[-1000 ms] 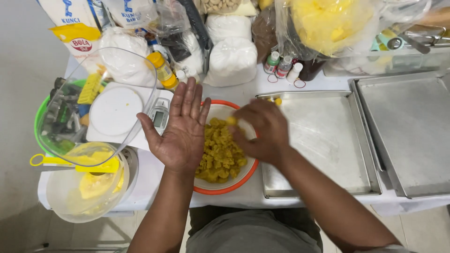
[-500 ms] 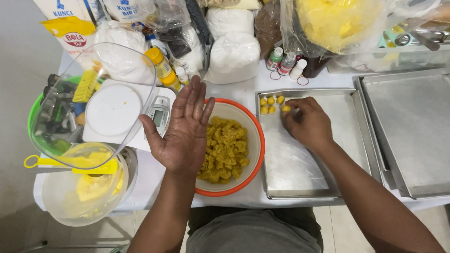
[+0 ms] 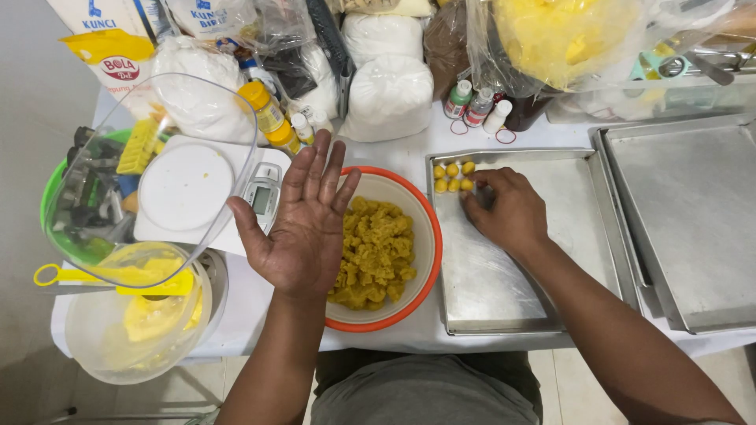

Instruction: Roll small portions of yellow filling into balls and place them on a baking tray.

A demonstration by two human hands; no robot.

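White cloth covers a crowded table (image 3: 409, 161), with sacks of flour-like powder, plastic bags and small bottles (image 3: 476, 106) packed along the back edge. Near the front sits an orange-rimmed bowl (image 3: 429, 260) holding crumbly yellow dough (image 3: 374, 252). Just to its right is a metal baking tray (image 3: 512, 291), with a second empty tray (image 3: 693, 220) beside that. Five small yellow dough balls (image 3: 453, 177) sit in the near tray's far-left corner, in close rows.

Left hand (image 3: 299, 224) hovers open, palm up, fingers spread, above the bowl's left rim; it holds nothing. Right hand (image 3: 508, 208) rests on the near tray, fingertips curled down right beside the balls, touching or nearly touching the last one. Can't tell whether a ball is pinched under the fingers; they hide that spot. The hands are well apart.

Left of the bowl: a small digital scale (image 3: 264, 197), a clear plastic bowl (image 3: 150, 173) tilted over a white plate, and a lidded tub of yellow stuff with a yellow spatula (image 3: 118, 283).

Judged step: setting a rolled ball into the row on the tray. Most dough is in the bowl, so the job looks early. Next move likely calls for going back to the bowl, pinching a small portion and rolling it between both palms.
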